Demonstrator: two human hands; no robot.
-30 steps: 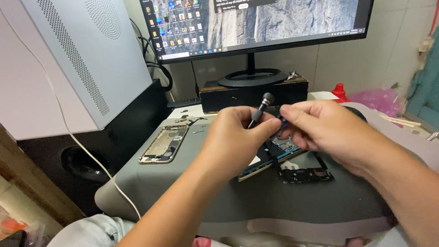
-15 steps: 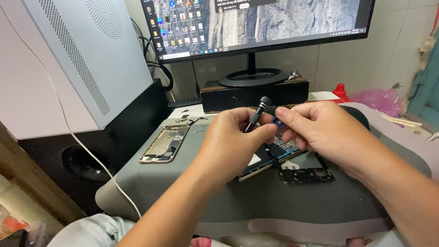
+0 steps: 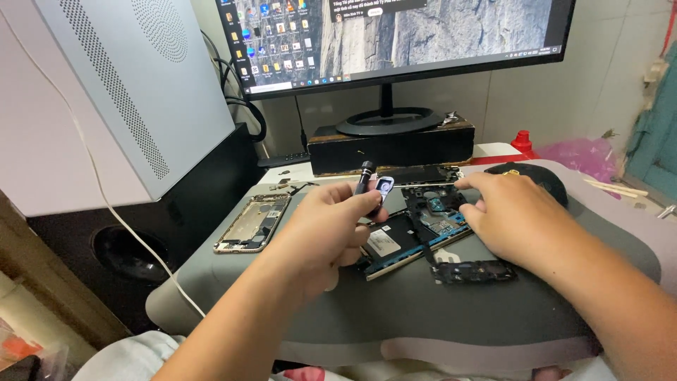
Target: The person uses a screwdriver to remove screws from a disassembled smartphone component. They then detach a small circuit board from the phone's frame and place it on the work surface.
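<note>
A wide flat monitor on a round black foot stands on a dark wooden box at the back, and a pale grey perforated computer case leans at the left. Below them a grey rubber work mat covers the table. On the mat's middle lies an opened black smartphone body with a blue-edged circuit board, its long axis running from lower left to upper right. A gold-rimmed bare phone frame lies well apart at the left of the mat. A small black plastic cover piece lies just beside the opened phone on its near side. The right hand rests flat on the phone's upper right end, fingers spread and pressing down, grasping nothing. The left hand is raised just above the phone's lower left end. Its fingers are curled round a slim black screwdriver that stands nearly upright, and thumb and forefinger pinch a tiny square metal part with a dark round centre, apparently a camera module. That part sits at the fingertips just left of the exposed board, nearer the left hand than the right.
</note>
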